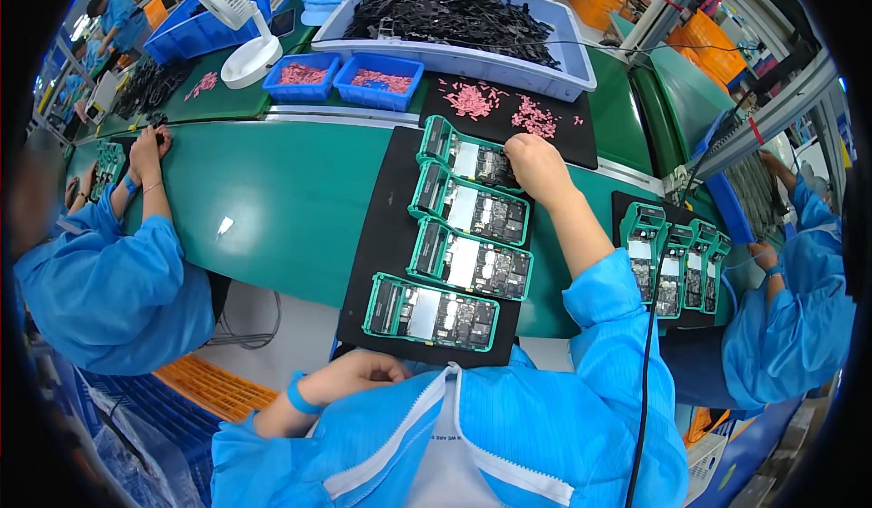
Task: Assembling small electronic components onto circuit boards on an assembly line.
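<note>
Several green phone-like trays holding circuit boards stand in a column on a black mat [374, 245] in front of me. My right hand [538, 167] reaches to the right end of the farthest tray [463, 156], its fingers pinched over the dark board there. Whatever lies between those fingertips is too small or hidden. Below it come a second tray [481, 208], a third tray [472, 261] and the nearest tray [434, 315]. My left hand [368, 372] rests at the mat's front edge with curled fingers and nothing visible in them.
Small pink pieces [472, 101] lie on a dark mat beyond the trays. Two blue bins [380, 99] hold more of them. Behind stands a large tub [545, 77] of black parts. A white fan [250, 61] is at left. Co-workers sit on both sides, with more trays [670, 272] at right.
</note>
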Demonstrator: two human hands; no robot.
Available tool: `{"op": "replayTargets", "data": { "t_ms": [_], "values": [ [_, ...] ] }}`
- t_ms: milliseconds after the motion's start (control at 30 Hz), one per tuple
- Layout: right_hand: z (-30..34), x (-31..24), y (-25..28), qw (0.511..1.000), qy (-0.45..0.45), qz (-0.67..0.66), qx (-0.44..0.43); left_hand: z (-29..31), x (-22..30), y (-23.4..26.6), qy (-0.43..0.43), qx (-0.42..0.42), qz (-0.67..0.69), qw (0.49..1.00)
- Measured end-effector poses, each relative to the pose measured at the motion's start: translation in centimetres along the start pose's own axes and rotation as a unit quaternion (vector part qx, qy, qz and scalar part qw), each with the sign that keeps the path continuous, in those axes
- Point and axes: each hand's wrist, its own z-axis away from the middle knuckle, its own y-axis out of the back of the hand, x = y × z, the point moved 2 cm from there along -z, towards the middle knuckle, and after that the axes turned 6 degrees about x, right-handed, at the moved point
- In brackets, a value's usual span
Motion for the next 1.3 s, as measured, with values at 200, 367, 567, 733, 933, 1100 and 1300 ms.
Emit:
{"op": "replayTargets", "data": {
  "t_ms": [200, 367, 567, 733, 933, 1100, 1300],
  "values": [
    [1.0, -0.7, 0.8, 0.999, -0.02, -0.012, 0.022, 6.5, 11.2, 1.1, -0.164, 0.097, -0.183, 0.964],
    [2.1, -0.3, -0.1, 0.993, -0.067, -0.045, 0.084, 6.6, 20.7, -1.5, -0.375, 0.163, -0.391, 0.825],
    [3.7, 0.5, -0.7, 0.953, -0.135, -0.15, 0.227, -7.8, 24.8, -3.1, -0.418, 0.148, -0.567, 0.695],
    [4.1, 1.3, -1.0, 0.925, -0.184, -0.199, 0.267, -18.5, 22.2, -2.2, -0.377, 0.111, -0.646, 0.654],
    [3.9, 2.2, -1.6, 0.924, -0.183, -0.196, 0.271, -22.1, 21.5, -1.6, -0.368, 0.101, -0.695, 0.61],
    [3.8, 2.1, -1.8, 0.922, -0.187, -0.198, 0.275, -22.5, 21.1, -1.6, -0.382, 0.094, -0.705, 0.59],
    [3.9, 2.1, -1.7, 0.928, -0.176, -0.182, 0.274, -22.4, 20.0, -1.8, -0.429, 0.131, -0.732, 0.512]
  ]
}}
